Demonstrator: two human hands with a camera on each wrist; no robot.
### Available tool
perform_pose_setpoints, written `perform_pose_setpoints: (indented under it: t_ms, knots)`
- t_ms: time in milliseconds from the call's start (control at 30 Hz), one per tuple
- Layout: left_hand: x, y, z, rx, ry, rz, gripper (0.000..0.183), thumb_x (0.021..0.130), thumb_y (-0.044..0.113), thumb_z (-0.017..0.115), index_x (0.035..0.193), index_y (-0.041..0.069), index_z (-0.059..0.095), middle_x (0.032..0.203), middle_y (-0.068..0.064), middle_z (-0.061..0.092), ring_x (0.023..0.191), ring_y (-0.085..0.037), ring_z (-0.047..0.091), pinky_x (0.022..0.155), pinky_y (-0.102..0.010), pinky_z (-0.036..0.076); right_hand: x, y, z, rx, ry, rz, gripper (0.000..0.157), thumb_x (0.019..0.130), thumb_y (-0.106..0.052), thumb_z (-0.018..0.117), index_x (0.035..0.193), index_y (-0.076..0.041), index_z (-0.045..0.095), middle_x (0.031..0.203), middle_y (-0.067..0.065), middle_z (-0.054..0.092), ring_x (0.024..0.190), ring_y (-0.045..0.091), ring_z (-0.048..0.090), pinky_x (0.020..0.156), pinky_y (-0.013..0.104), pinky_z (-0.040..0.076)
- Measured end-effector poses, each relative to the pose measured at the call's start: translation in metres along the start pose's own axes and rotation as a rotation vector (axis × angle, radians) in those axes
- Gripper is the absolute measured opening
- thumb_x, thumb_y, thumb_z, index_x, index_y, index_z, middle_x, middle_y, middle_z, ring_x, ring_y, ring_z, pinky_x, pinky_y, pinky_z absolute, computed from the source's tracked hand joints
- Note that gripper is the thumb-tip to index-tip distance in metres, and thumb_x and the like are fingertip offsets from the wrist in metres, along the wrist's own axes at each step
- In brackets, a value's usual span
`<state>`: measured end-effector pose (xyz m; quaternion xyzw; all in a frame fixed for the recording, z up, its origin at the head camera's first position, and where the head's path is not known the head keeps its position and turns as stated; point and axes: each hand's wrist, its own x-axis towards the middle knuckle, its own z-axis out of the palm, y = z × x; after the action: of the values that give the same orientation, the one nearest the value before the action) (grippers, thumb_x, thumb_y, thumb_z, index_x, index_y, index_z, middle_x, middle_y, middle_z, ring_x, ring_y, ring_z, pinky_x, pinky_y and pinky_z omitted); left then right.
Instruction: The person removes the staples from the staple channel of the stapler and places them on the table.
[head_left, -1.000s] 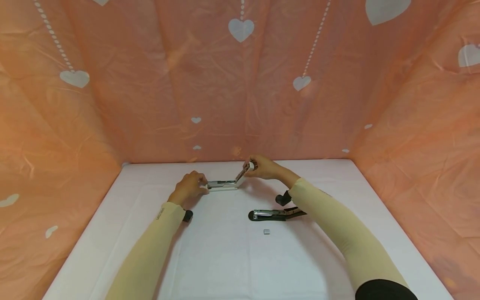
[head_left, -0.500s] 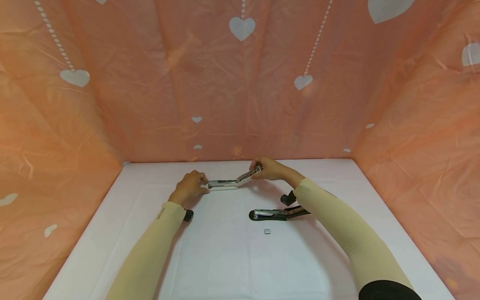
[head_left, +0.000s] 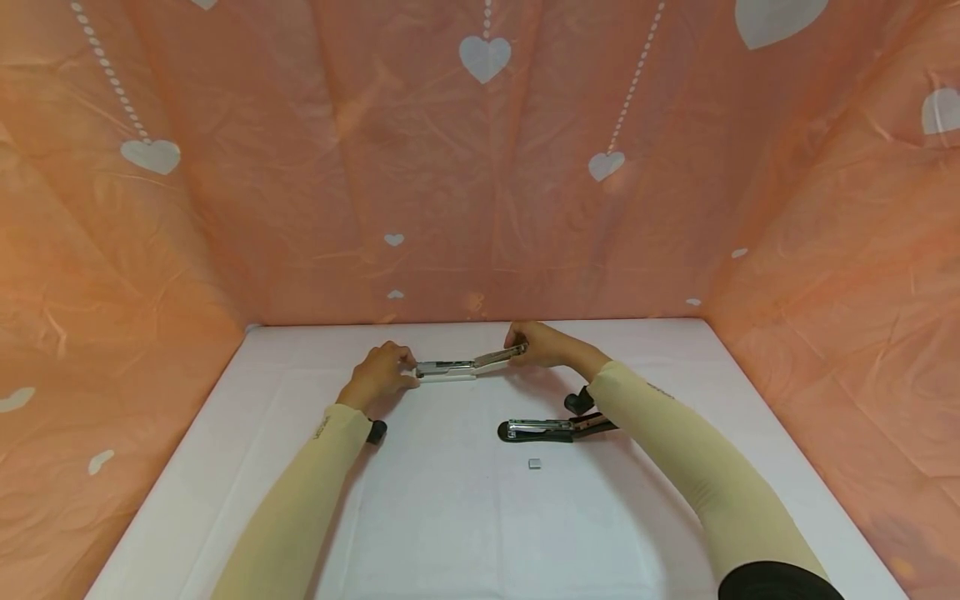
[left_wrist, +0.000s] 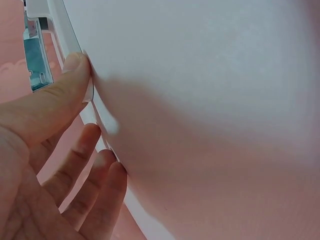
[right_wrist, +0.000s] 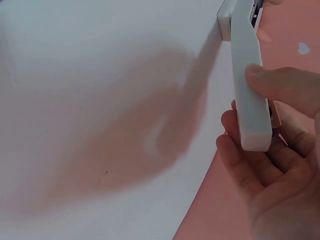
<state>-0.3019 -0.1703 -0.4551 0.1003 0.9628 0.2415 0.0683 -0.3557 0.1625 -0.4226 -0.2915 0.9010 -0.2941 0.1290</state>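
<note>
A white stapler (head_left: 447,377) lies folded open near the table's back edge, its metal magazine showing and its top arm swung out to the right. At its left end my left hand (head_left: 381,373) pinches the base; in the left wrist view the thumb lies on the white base (left_wrist: 86,82), with the other fingers along the table edge. My right hand (head_left: 547,344) holds the end of the top arm (right_wrist: 250,112), thumb on its outer face and fingers behind. That arm slopes up slightly, off the table.
In front of my right forearm lies a black stapler (head_left: 543,430), also folded open, its right end partly hidden by the sleeve. A small grey block of staples (head_left: 535,463) sits nearer me. An orange curtain (head_left: 480,208) hangs behind the white table (head_left: 435,517).
My right hand has moved right and down, swinging the top arm of the white stapler from steeply raised to nearly level. The left hand stays on the base.
</note>
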Motion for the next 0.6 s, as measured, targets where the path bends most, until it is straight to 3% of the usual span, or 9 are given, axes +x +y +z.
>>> perform_pose_setpoints:
  t_ms: [400,600]
  knots:
    - [-0.002,0.0038,-0.0026,0.001,0.0,0.002,0.028,0.096,0.02,0.083,0.119,0.007,0.075,0.137,-0.019,0.061,0.129,-0.041,0.055,0.104,-0.062,0.049,0.0039,-0.0015,0.0011,-0.054,0.001,-0.025,0.024,0.091,-0.001,0.081,0.111,0.0,0.068,0.107,0.013,0.074,0.099,0.023,0.067,0.095,0.04,0.055]
    - [-0.0027,0.0037,-0.002,-0.004,0.004,0.003,0.029,0.096,0.019,0.084,0.12,0.006,0.075,0.134,-0.018,0.062,0.125,-0.039,0.056,0.102,-0.061,0.049,0.0071,-0.0098,0.0027,-0.057,0.014,-0.057,0.028,0.094,-0.005,0.08,0.117,0.005,0.068,0.116,0.02,0.073,0.11,0.03,0.069,0.103,0.045,0.055]
